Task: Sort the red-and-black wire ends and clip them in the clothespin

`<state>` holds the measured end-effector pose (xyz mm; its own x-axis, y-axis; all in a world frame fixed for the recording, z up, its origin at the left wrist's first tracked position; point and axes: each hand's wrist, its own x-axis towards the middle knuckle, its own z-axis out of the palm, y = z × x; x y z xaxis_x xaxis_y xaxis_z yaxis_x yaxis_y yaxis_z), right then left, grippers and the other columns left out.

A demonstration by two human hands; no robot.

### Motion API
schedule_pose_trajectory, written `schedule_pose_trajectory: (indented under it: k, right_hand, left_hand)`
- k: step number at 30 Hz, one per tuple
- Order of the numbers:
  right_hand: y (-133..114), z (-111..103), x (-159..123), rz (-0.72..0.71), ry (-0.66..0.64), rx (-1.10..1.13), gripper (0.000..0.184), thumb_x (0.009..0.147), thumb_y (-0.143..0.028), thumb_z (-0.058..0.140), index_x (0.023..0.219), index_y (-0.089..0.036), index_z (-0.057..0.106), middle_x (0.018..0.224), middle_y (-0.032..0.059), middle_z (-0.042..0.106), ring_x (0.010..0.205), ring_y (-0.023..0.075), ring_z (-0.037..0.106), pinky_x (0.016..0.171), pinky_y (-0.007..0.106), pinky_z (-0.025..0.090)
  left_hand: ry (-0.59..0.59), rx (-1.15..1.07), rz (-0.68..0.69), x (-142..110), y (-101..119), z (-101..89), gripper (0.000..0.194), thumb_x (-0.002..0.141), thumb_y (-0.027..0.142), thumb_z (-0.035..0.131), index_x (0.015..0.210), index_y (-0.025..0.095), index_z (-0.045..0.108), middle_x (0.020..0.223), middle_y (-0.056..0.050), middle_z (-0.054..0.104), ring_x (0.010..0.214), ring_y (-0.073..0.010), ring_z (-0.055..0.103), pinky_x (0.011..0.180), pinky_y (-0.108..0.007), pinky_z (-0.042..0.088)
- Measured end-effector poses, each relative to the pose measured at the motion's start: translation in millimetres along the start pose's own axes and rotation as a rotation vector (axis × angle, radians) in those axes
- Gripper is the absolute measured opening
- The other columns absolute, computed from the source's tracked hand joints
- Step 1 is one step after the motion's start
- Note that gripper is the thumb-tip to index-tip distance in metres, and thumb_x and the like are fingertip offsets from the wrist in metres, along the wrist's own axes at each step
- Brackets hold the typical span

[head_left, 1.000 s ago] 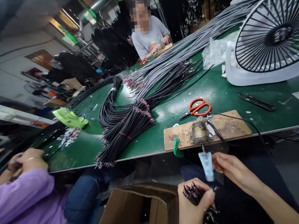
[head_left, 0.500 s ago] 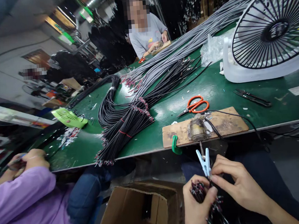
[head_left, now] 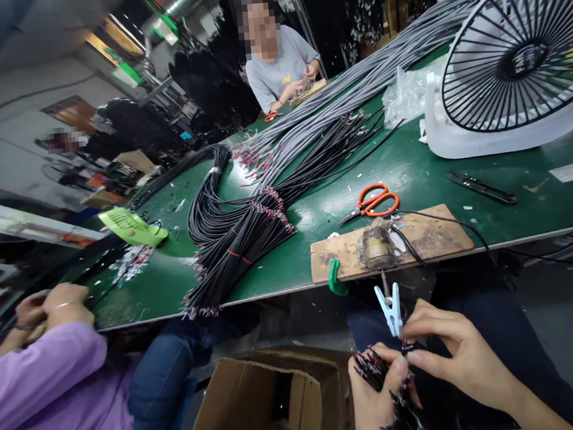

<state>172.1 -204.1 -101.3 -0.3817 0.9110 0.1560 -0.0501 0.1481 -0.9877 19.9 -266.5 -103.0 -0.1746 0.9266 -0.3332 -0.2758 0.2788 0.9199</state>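
Note:
My left hand (head_left: 376,401) is closed round a bundle of thin black wires with red stripped ends (head_left: 381,374), held below the table edge over my lap. My right hand (head_left: 452,354) pinches at the wire tips next to a light blue clothes-peg clip (head_left: 390,309). Just above the clip, a small soldering pot (head_left: 375,247) sits on a wooden board (head_left: 433,235) held to the table edge by a green clamp (head_left: 335,277).
Orange scissors (head_left: 376,202), black snips (head_left: 482,188), a white fan (head_left: 514,61) and piles of black cables (head_left: 238,239) and grey cables (head_left: 356,88) lie on the green table (head_left: 413,170). An open cardboard box (head_left: 263,411) stands below. A person in purple (head_left: 46,390) works at left; another sits across.
My right hand came down from the clip to the wire tips, and both hands shifted slightly. The view tilted a little.

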Motion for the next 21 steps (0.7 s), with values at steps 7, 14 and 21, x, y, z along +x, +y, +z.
schedule_pose_trajectory:
  k: [7, 14, 21]
  right_hand:
    - [2.6, 5.0, 10.9, 0.199, -0.057, 0.339, 0.030, 0.088, -0.045, 0.069, 0.074, -0.018, 0.066, 0.074, 0.0029, 0.058, 0.071, 0.0184, 0.054, 0.066, 0.030, 0.044]
    - [-2.6, 14.8, 44.1, 0.399, -0.048, 0.643, 0.051, 0.080, -0.066, 0.068, 0.086, -0.016, 0.074, 0.077, 0.0038, 0.063, 0.069, 0.0155, 0.052, 0.065, 0.028, 0.041]
    - [-10.0, 17.9, 52.8, 0.393, -0.052, 0.790, 0.044, 0.077, -0.056, 0.077, 0.073, -0.013, 0.071, 0.068, 0.0016, 0.059, 0.063, 0.0118, 0.049, 0.058, 0.023, 0.039]
  left_hand:
    - [0.002, 0.111, 0.282, 11.0, 6.8, -1.4, 0.023, 0.072, 0.038, 0.084, 0.064, 0.017, 0.078, 0.056, -0.002, 0.065, 0.051, -0.0138, 0.059, 0.051, -0.023, 0.046]
    - [-0.053, 0.275, 0.428, 12.0, 32.7, -9.5, 0.008, 0.069, 0.015, 0.083, 0.071, 0.022, 0.081, 0.065, -0.004, 0.075, 0.059, -0.0182, 0.067, 0.060, -0.025, 0.051]
    - [0.066, 0.276, 0.405, 18.4, 33.9, 1.1, 0.008, 0.067, 0.016, 0.083, 0.065, 0.023, 0.080, 0.061, -0.001, 0.073, 0.057, -0.0165, 0.064, 0.060, -0.024, 0.048]
